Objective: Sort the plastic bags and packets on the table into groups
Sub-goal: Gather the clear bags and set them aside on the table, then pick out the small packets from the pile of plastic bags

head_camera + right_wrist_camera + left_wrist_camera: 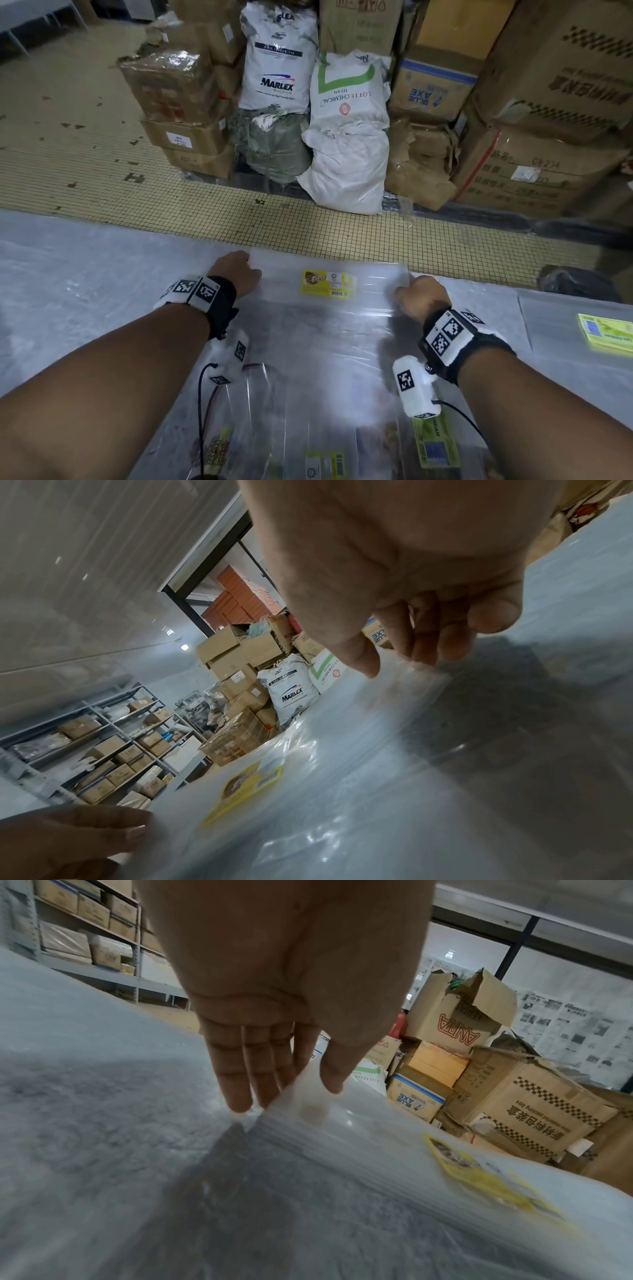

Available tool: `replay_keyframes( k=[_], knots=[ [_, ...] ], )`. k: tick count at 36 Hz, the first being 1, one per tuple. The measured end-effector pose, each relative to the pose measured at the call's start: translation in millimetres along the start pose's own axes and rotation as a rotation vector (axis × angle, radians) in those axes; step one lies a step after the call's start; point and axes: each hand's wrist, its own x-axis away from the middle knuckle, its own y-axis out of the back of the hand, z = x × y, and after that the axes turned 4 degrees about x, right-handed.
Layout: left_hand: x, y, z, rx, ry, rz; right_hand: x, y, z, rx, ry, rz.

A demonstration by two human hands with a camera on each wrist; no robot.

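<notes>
A flat stack of clear plastic bags (329,308) with a yellow label (327,283) lies across the far middle of the table. My left hand (244,271) pinches its far left corner between thumb and fingers; the left wrist view shows the corner (308,1107) lifted in my left hand (301,1093). My right hand (415,292) is curled at the far right corner. In the right wrist view my right hand (399,666) pinches the bag edge (431,674) with thumb and fingertips. More clear packets (325,460) lie near me under my forearms.
A green-labelled packet (604,334) lies at the right edge and another (435,442) sits by my right forearm. The table's far edge (205,236) drops to a tiled floor. Beyond it stand white sacks (346,137) and stacked cardboard boxes (534,102).
</notes>
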Motion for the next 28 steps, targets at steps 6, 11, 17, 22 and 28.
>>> replay_keyframes(
  k=[6, 11, 17, 22, 28],
  knots=[
    [5, 7, 0, -0.027, -0.021, -0.004, 11, 5, 1, -0.01, -0.001, -0.011],
    [17, 17, -8, 0.054, -0.069, 0.013, 23, 17, 5, -0.043, 0.074, -0.005],
    [43, 25, -24, 0.243, -0.125, 0.098, 40, 27, 5, -0.118, 0.145, -0.015],
    [75, 23, -39, 0.373, -0.173, 0.178, 56, 29, 0, -0.179, 0.235, -0.011],
    [119, 11, -49, 0.406, -0.205, 0.183, 78, 26, -12, -0.131, 0.337, -0.004]
  ],
)
